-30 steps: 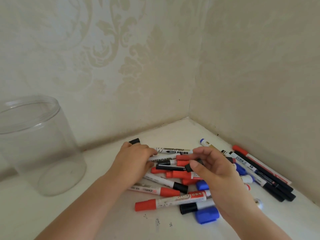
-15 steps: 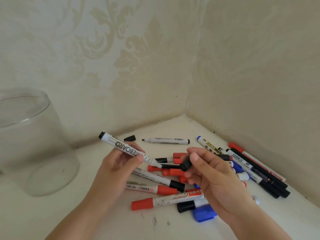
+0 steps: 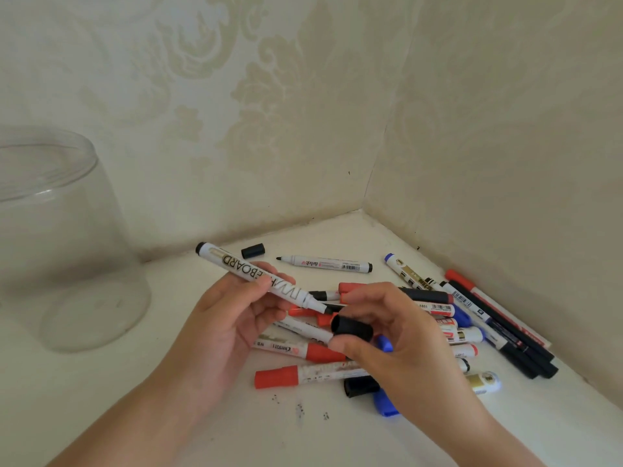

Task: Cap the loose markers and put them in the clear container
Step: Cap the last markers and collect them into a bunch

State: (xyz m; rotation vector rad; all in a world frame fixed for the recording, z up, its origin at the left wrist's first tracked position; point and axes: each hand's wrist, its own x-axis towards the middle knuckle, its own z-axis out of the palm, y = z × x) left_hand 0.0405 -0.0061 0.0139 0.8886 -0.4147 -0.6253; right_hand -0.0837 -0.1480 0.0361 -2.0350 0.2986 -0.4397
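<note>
The left hand (image 3: 232, 318) is gripping the white marker (image 3: 261, 278), its bare tip slanting down toward the black cap (image 3: 352, 329), which the right hand (image 3: 401, 335) is pinching just beside that tip. The clear container (image 3: 64, 251) is standing well left of the marker.

Hands (image 3: 232, 318): two
Containers (image 3: 64, 244): one
Loose black caps (image 3: 253, 251): two
Markers (image 3: 325, 263): pile, count unclear
</note>
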